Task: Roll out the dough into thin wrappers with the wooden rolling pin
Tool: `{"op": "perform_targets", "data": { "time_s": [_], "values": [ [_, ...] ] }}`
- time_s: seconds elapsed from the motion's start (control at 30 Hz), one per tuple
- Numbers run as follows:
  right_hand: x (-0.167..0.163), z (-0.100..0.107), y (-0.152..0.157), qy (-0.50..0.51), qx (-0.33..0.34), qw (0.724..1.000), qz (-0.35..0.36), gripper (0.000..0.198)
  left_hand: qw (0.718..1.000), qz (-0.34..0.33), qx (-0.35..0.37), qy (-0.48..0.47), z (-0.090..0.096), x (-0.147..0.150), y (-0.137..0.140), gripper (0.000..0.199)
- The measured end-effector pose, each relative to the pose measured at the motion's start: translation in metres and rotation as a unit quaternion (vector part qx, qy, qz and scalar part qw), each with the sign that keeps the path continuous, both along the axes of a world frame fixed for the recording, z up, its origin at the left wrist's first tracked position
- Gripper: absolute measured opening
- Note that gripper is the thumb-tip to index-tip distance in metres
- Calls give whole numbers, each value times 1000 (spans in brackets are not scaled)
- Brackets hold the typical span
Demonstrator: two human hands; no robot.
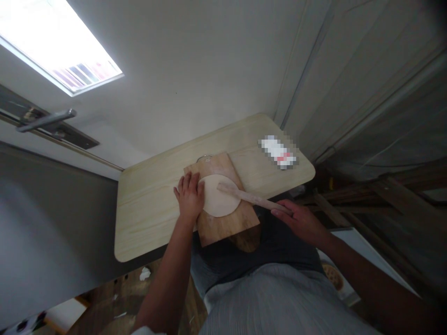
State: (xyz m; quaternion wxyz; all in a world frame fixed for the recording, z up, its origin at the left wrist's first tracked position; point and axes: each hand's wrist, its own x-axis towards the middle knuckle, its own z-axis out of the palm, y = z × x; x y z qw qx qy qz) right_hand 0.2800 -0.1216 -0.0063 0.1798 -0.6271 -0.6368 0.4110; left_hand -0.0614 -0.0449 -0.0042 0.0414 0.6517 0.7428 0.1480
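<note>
A round, flat, off-white disc [216,202] lies on a wooden board [223,226]; I cannot tell what it is made of. My left hand [190,193] rests palm down with its fingers spread over the board's left side and the disc's left edge. My right hand [300,218] is closed around one end of a long wooden stick [256,199]. The stick's wider far end reaches over the middle of the disc; whether it touches is unclear. A metal ring [204,157] shows at the board's far edge.
The board lies on a pale wood-topped table [150,204], its near end over the front edge. A blurred-out white object [277,151] sits at the table's right. Behind are a white door and its metal handle [49,120]. Wooden planks [408,193] stand to the right.
</note>
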Motion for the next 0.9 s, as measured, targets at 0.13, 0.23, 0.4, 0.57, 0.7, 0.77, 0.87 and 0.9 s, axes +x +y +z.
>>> {"op": "perform_targets", "data": {
  "time_s": [0.13, 0.23, 0.4, 0.57, 0.7, 0.77, 0.87, 0.9],
  "values": [
    [2, -1, -2, 6, 3, 1000, 9, 40, 1000, 7, 9, -6, 2, 4, 5, 45],
    [3, -2, -3, 9, 10, 1000, 8, 40, 1000, 4, 18, -8, 7, 16, 7, 40],
    [4, -2, -1, 21, 24, 999, 8, 37, 996, -75, 46, -31, 12, 50, 16, 39],
    [5, 0, 4, 21, 38, 999, 1, 34, 994, -103, 19, -35, 13, 73, 28, 40],
    [8, 3, 6, 21, 37, 999, -18, 35, 991, -132, 1, 3, 12, 76, 27, 39],
    [9, 3, 8, 27, 39, 999, -28, 36, 990, -140, -9, 22, 13, 76, 24, 41],
    [10, 3, 12, 31, 37, 998, -40, 36, 990, -138, -24, 32, 13, 75, 24, 43],
    [10, 2, 14, 31, 35, 998, -43, 36, 990, -136, -28, 32, 14, 75, 25, 44]
  ]
}}
